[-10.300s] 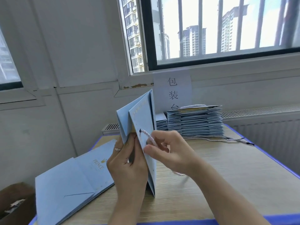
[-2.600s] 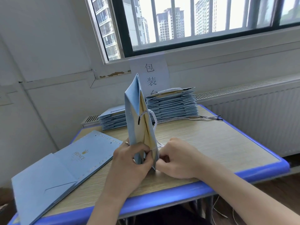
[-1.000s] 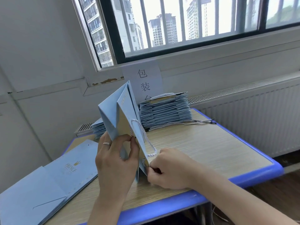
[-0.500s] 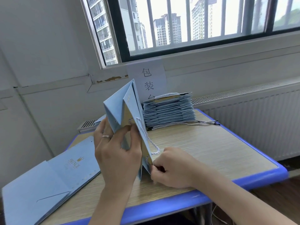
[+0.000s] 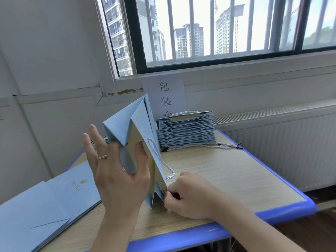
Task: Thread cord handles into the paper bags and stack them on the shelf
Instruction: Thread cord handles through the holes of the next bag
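A light blue paper bag (image 5: 143,124) stands half folded on edge in the middle of the table. My left hand (image 5: 112,171) holds it from the left, thumb and forefinger inside the folds, the other fingers spread straight. A white twisted cord (image 5: 164,165) loops out of the bag's right side. My right hand (image 5: 189,195) pinches the bag's lower right edge where the cord's end goes in. A stack of finished bags (image 5: 187,130) lies at the back of the table. A pile of flat bags (image 5: 45,206) lies at the left.
Loose cords (image 5: 214,145) with black tips trail from under the finished stack toward the right edge of the wooden table (image 5: 236,179), which has a blue rim. A radiator (image 5: 283,148) runs along the wall at the right. A paper sign (image 5: 166,97) hangs under the window.
My left hand has loosened: its outer fingers now spread away from the bag. The bag has opened a little wider. My right hand stays at the bag's lower edge.
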Available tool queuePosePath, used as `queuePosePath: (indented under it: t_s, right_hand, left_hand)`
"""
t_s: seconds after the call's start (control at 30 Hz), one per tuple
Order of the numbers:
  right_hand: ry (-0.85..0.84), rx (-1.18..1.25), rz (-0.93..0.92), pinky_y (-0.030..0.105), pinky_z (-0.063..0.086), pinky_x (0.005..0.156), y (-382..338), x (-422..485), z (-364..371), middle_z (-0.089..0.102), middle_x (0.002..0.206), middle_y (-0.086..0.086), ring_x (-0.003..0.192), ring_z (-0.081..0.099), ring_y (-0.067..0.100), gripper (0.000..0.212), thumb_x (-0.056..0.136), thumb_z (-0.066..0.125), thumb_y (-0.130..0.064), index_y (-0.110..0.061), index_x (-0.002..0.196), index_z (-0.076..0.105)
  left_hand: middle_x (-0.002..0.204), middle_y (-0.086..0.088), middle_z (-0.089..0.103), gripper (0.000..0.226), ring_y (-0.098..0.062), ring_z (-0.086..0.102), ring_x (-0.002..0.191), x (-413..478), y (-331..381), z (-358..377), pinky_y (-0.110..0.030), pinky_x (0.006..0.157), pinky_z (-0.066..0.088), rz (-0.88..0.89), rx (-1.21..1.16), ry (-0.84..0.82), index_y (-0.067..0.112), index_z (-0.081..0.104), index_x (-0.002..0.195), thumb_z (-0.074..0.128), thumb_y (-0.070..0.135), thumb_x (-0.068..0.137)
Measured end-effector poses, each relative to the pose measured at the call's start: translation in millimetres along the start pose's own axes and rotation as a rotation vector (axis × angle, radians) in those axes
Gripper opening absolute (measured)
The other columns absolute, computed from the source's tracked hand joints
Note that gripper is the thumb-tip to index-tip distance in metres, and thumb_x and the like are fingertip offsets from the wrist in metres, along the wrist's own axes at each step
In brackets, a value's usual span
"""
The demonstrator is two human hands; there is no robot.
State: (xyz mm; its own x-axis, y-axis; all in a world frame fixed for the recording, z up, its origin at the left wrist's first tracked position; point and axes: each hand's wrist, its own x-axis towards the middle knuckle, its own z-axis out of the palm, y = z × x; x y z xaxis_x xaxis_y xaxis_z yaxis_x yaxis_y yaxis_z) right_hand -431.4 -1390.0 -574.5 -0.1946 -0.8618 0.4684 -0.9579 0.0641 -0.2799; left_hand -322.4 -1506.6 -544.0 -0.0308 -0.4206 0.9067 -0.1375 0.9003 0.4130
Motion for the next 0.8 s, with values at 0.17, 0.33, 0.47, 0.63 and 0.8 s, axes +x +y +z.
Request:
queuePosePath:
  t_s: [0.17, 0.33, 0.47, 0.63, 0.8]
  right_hand:
    - [-0.018, -0.031, -0.019, 0.035, 0.037, 0.048, 0.2, -0.1, -0.8, 0.023, 0.042, 0.008, 0.048, 0.041, 0.015, 0.043, 0.081, 0.041, -0.035, -0.009, 0.049, 0.03]
    - [-0.035, -0.036, -0.023, 0.016, 0.022, 0.047, 2.3, 0.7, 1.0, 0.024, 0.042, 0.007, 0.049, 0.042, 0.01, 0.043, 0.082, 0.042, -0.034, -0.009, 0.05, 0.028]
    - [-0.057, 0.014, -0.005, 0.029, 0.035, 0.048, 4.0, 2.7, 2.8, 0.062, 0.054, 0.011, 0.052, 0.048, 0.024, 0.047, 0.077, 0.033, -0.041, -0.004, 0.051, 0.046]
    - [-0.064, 0.012, -0.028, 0.032, 0.032, 0.045, 1.5, 1.6, 2.1, 0.053, 0.045, 0.011, 0.047, 0.043, 0.026, 0.054, 0.077, 0.035, -0.043, 0.0, 0.058, 0.063]
    - [-0.059, 0.02, -0.008, 0.018, 0.025, 0.045, -0.7, 1.8, 0.2, 0.052, 0.044, 0.013, 0.049, 0.044, 0.032, 0.05, 0.08, 0.04, -0.04, -0.001, 0.051, 0.053]
  left_hand:
    - [0.137, -0.022, 0.057, 0.036, -0.035, 0.037, 0.143, -0.6, 3.0, 7.5, -0.059, 0.085, 0.053, 0.126, 0.019, -0.029, 0.002, 0.07, 0.109, 0.054, 0.031, 0.095]
    - [0.11, -0.018, 0.071, 0.023, -0.04, 0.053, 0.128, -3.5, 2.7, 10.3, -0.047, 0.081, 0.056, 0.182, 0.003, 0.02, 0.008, 0.075, 0.087, 0.057, 0.021, 0.091]
    - [0.097, -0.013, 0.073, 0.015, -0.036, 0.052, 0.129, -8.0, 1.6, 6.9, -0.041, 0.088, 0.053, 0.16, 0.012, -0.037, 0.01, 0.073, 0.079, 0.064, 0.021, 0.084]
    - [0.108, -0.009, 0.074, 0.015, -0.035, 0.046, 0.134, -13.6, -4.9, 2.9, -0.04, 0.096, 0.049, 0.179, 0.002, -0.154, 0.013, 0.072, 0.077, 0.064, 0.024, 0.084]
    - [0.116, -0.009, 0.071, 0.021, -0.036, 0.046, 0.134, -17.9, -5.0, -0.1, -0.041, 0.103, 0.045, 0.133, -0.031, -0.167, 0.016, 0.073, 0.077, 0.059, 0.029, 0.085]
